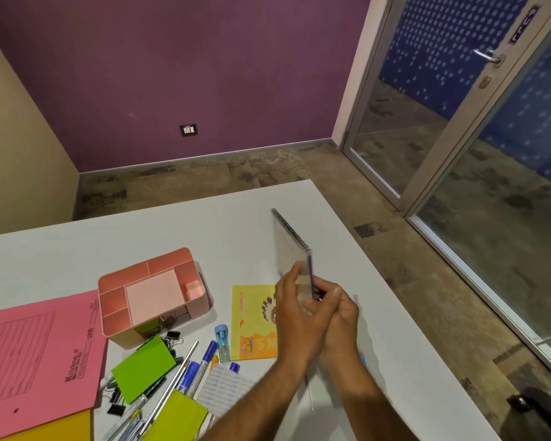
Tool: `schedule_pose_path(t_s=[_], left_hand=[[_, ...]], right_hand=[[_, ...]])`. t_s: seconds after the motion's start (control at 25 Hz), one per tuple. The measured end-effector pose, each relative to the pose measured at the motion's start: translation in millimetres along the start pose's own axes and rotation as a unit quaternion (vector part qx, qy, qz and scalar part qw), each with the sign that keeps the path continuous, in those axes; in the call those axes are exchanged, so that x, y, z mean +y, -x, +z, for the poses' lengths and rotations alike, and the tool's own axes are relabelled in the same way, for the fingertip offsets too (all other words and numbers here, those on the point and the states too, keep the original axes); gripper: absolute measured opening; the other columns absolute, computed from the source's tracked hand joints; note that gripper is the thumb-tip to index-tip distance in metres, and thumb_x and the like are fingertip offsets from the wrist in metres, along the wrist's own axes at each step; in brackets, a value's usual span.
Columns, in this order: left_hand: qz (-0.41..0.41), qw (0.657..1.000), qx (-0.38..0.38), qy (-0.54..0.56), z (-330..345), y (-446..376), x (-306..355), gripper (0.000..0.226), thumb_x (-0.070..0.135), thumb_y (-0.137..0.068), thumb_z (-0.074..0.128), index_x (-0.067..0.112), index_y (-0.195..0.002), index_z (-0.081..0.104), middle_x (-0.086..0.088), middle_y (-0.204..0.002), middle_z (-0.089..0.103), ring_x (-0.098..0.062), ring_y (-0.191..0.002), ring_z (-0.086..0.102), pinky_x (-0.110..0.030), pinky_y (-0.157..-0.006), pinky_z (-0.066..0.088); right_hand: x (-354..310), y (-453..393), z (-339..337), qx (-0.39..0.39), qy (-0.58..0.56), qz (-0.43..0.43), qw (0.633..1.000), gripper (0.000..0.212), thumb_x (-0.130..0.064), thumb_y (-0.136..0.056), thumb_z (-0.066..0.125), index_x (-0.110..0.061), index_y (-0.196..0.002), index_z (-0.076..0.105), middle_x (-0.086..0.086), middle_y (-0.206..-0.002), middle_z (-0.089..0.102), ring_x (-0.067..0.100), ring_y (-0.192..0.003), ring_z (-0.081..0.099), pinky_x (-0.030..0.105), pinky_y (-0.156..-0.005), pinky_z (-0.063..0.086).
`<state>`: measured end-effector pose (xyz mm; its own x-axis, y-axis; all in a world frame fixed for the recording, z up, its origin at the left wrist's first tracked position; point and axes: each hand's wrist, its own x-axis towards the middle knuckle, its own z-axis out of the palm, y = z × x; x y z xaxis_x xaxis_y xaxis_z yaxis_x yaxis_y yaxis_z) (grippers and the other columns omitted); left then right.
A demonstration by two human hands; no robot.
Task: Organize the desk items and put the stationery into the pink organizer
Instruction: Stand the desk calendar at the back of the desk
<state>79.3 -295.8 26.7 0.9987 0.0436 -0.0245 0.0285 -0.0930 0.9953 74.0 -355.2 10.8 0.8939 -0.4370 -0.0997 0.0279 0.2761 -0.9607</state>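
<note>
Nearest the front edge of the desk lies the waiting stationery: yellow-green sticky pads, a green sticky pad, black binder clips, a silver pen, blue markers and a sheet of labels, all jumbled together just in front of the organizer, presumably dumped there for sorting. A pink file folder lies flat at the front left, with a yellow one peeking out beneath it.

Up come both hands, pressed close, right of the pile. The left hand grips the lower part of a spiral notebook, thumb across its face; the right hand curls round the same bottom edge from the other side. The notebook is blurred, standing nearly on end above the surface with its coil toward the far right, and I'd judge it's being squared up or turned before it is set aside. A thin purple line down its right edge may be a pen or only a cover edge; I can't tell.

Under the wrists a yellow booklet lies flat, a small blue sharpener just left of it.

Further back, the pink organizer sits left of centre on the desk. A pink pad fills its big middle compartment; its side slots look empty. The far half of the desk carries nothing.
</note>
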Motion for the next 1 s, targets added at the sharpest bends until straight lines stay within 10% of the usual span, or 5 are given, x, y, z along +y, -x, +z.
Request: schedule_pose_path(t_s=[0.48,0.68,0.8,0.88,1.0], left_hand=[[-0.142,0.982,0.066,0.103,-12,-23,-12,0.026,0.008,-0.09,0.061,0.027,-0.105,0.069,0.008,-0.1,0.071,-0.006,-0.085,0.069,-0.036,-0.08,0.06],[-0.133,0.985,0.082,0.073,-24,-19,-18,0.027,0.001,-0.097,0.048,0.019,-0.11,0.064,0.006,-0.1,0.067,0.002,-0.078,0.068,-0.012,-0.053,0.051],[-0.13,0.987,0.064,0.064,-29,-21,-22,0.027,0.005,-0.1,0.044,0.022,-0.112,0.061,0.005,-0.1,0.066,-0.005,-0.082,0.069,-0.013,-0.053,0.052],[-0.118,0.991,0.043,0.055,-31,-22,-24,0.028,0.004,-0.1,0.043,0.022,-0.111,0.061,0.005,-0.101,0.067,0.0,-0.082,0.069,-0.013,-0.055,0.053],[-0.097,0.994,0.026,0.047,-38,-25,-31,0.032,0.002,-0.1,0.041,0.026,-0.107,0.061,0.009,-0.099,0.068,0.003,-0.085,0.067,-0.015,-0.062,0.055]], right_hand=[[11,-6,-14,-0.036,0.081,0.004,0.996,0.024,0.001,-0.06,0.049,-0.007,-0.069,0.07,0.015,-0.081,0.071,0.031,-0.088,0.066,0.042,-0.083,0.055],[12,-26,-30,0.073,0.141,0.044,0.986,0.029,0.004,-0.079,0.065,-0.02,-0.095,0.066,0.006,-0.104,0.068,0.028,-0.098,0.066,0.044,-0.077,0.06],[13,-48,-59,0.154,0.362,0.043,0.918,0.058,-0.024,-0.078,0.079,-0.03,-0.126,0.047,0.001,-0.131,0.046,0.024,-0.119,0.05,0.052,-0.092,0.052],[16,-61,-77,0.137,0.307,0.092,0.937,0.079,-0.025,-0.078,0.08,-0.031,-0.14,0.031,0.001,-0.133,0.045,0.025,-0.118,0.052,0.053,-0.087,0.055],[13,-61,-90,0.114,0.209,0.105,0.966,0.056,-0.006,-0.087,0.068,-0.029,-0.13,0.043,0.002,-0.122,0.059,0.023,-0.104,0.064,0.045,-0.071,0.062]])
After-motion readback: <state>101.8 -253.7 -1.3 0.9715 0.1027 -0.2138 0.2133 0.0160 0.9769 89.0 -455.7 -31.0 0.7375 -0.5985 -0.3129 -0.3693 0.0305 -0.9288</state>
